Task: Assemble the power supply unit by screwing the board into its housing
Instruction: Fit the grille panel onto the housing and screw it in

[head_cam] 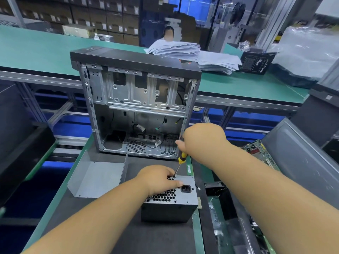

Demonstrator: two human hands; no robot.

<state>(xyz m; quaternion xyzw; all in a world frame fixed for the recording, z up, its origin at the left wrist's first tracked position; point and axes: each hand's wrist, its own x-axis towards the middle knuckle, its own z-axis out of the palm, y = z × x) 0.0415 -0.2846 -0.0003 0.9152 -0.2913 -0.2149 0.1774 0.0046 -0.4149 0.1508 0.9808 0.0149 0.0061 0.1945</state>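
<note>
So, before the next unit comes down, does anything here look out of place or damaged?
One thing: a bare circuit board lies tilted, wedged beside the grey panel at right. No damage shows.

One power supply [170, 200], one screwdriver [181, 158], one open computer case [135, 99], one bent metal cover [95, 178], two paper stacks [174, 50].

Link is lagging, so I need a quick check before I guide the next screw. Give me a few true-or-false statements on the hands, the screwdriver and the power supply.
1. The right hand grips the screwdriver. True.
2. The screwdriver tip is down on the top face of the power supply unit. True.
3. The left hand is off the unit, resting on the mat. False: it lies on top of the unit, holding it.
4. The power supply sits inside the computer case. False: it stands on the mat in front of the open case.
</note>
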